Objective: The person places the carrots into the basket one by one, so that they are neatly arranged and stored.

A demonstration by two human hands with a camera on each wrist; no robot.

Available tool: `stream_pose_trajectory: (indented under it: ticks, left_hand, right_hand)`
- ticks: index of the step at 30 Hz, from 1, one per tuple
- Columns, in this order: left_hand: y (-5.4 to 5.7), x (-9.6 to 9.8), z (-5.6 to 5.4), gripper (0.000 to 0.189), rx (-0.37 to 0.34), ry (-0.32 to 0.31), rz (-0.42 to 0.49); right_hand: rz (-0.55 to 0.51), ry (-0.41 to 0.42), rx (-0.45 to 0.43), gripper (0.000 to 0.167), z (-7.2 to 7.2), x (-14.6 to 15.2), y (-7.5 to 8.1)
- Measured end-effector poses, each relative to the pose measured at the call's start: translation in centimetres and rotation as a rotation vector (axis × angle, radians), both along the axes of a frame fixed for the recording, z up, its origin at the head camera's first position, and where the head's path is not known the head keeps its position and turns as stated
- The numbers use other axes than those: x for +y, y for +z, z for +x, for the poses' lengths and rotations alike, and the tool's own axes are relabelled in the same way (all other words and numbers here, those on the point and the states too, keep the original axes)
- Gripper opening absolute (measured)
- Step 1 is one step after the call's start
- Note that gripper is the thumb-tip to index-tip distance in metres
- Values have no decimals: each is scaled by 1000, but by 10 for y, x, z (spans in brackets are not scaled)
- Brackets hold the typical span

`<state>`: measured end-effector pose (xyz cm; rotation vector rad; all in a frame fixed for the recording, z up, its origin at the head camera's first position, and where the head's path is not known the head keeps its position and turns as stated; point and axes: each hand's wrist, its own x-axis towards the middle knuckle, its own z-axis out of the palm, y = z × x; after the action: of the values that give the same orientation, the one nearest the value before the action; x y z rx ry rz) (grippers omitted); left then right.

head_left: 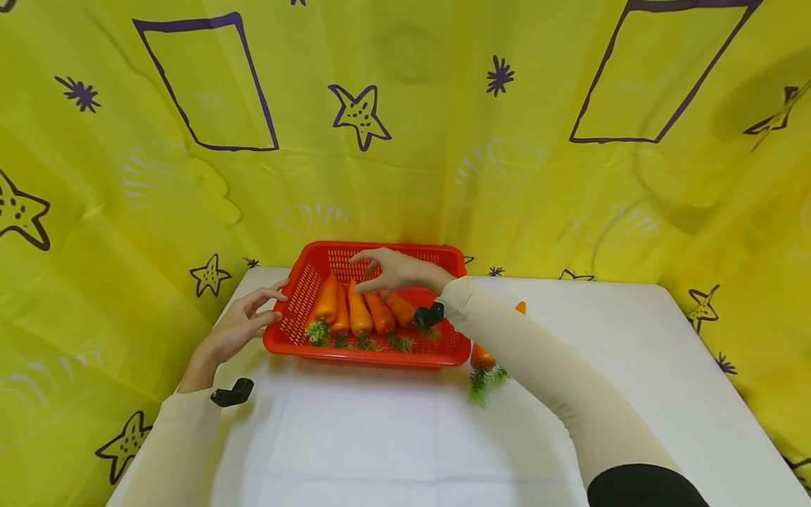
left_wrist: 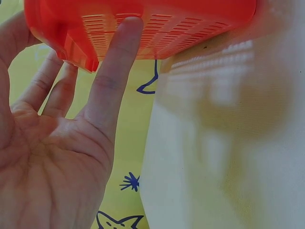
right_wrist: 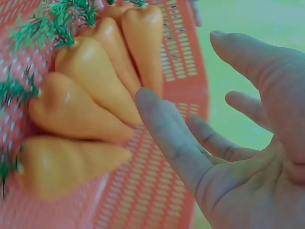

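Note:
A red plastic basket (head_left: 374, 355) with slotted walls holds several orange toy carrots (head_left: 360, 314) with green leafy tops, laid side by side. My left hand (head_left: 239, 327) is at the basket's left side, fingers spread and extended; in the left wrist view the tip of one digit (left_wrist: 127, 29) touches the outer wall. My right hand (head_left: 395, 271) hovers over the carrots inside the basket, thumb and fingers apart with nothing between them. In the right wrist view a fingertip (right_wrist: 147, 98) overlaps a carrot's narrow end; whether it touches cannot be told.
Another carrot (head_left: 483, 358) lies on the white table (head_left: 367, 429) just right of the basket, partly hidden by my right forearm. A yellow curtain (head_left: 418, 176) with drawn stars and fish hangs behind and along both sides of the table.

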<state>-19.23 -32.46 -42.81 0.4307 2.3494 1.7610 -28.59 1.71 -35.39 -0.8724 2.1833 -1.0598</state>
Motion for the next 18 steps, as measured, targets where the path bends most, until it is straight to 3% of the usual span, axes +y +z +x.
stream_pose_trajectory:
  ticks: [10,18]
  left_hand:
    - [0,-1,-1,29,2,-12,18]
    - [0,0,0,27,2,-14,21]
  right_hand:
    - [22,-8,131,67,14,58,27]
    - [-48,-22,184,65,28,104,29]
